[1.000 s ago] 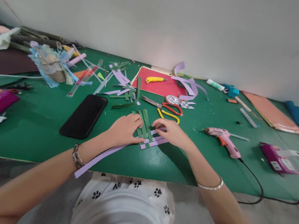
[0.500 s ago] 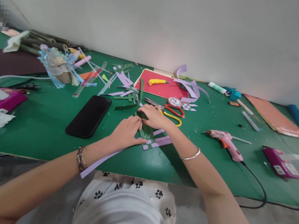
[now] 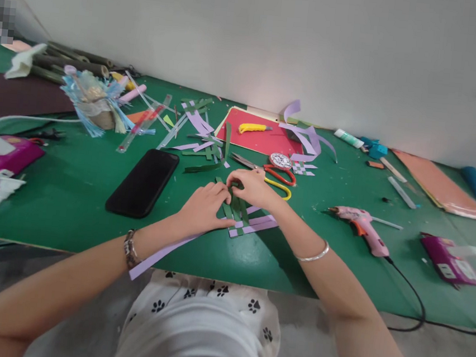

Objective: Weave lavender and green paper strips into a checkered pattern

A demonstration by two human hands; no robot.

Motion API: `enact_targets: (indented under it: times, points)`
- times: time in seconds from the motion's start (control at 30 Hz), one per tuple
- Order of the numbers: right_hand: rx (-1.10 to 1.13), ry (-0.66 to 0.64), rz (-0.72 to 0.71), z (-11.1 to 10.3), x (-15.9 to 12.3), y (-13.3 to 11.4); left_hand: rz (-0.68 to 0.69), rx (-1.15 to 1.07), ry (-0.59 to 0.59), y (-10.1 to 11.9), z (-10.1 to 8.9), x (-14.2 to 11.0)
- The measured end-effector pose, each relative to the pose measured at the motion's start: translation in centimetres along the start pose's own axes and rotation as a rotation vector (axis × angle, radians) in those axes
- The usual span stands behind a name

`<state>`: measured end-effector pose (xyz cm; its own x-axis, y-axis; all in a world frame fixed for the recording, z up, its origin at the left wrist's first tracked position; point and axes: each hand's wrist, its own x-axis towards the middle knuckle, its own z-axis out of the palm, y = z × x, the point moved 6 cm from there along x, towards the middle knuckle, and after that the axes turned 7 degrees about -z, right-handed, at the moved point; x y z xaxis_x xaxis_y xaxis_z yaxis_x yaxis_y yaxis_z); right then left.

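My left hand [image 3: 205,206] lies on the table over a small weave of purple and green paper strips [image 3: 254,225], its thumb stretched along the weave and its fingers resting on the strips. One long purple strip [image 3: 158,258] runs out from under it toward the table's front edge. Bent over the far end of the weave, my right hand [image 3: 250,188] pinches a green paper strip [image 3: 236,192] between thumb and fingertips. Part of the weave is hidden under both hands. Scissors [image 3: 278,175] with red and yellow handles lie just beyond my right hand.
Left of my hands is a black phone [image 3: 142,183]. Behind lie red paper [image 3: 262,141], a yellow cutter [image 3: 253,128] and loose strips. A pink glue gun [image 3: 362,227] with its cord and a purple power strip [image 3: 451,261] are at right; another power strip [image 3: 16,163] is at left.
My right hand has shifted slightly right and its fingers have curled more around the green strip. The left hand keeps its place on the weave. The view has moved slightly.
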<state>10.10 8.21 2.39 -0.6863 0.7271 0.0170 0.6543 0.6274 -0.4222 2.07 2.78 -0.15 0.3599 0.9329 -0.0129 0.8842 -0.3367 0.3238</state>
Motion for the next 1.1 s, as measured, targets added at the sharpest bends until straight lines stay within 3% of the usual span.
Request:
enact_targets:
  times: [0.3, 0.43, 0.67, 0.77, 0.93, 1.1]
  points:
    - [0.393, 0.338, -0.073, -1.4, -3.8, 1.1, 0.000, -0.077, -0.006, 0.5, -0.3, -0.2]
    - [0.437, 0.382, -0.075, -1.2, -4.3, 1.0, -0.046, -0.152, 0.023, 0.0, -0.3, 0.1]
    - [0.394, 0.324, -0.060, -0.6, -4.1, 1.5, 0.010, -0.146, 0.026, 0.4, -0.2, -0.1]
    - [0.315, 0.200, -0.043, -0.7, -4.9, 1.6, 0.002, -0.144, 0.018, 0.4, -0.2, -0.2]
    - [-0.019, -0.027, 0.106, -0.7, -6.4, 2.1, 0.008, -0.139, 0.010, 0.5, -0.2, -0.1]
    - [-0.062, -0.162, 0.145, -0.2, -5.8, 2.3, -0.004, -0.130, 0.004, 0.5, -0.1, -0.3]
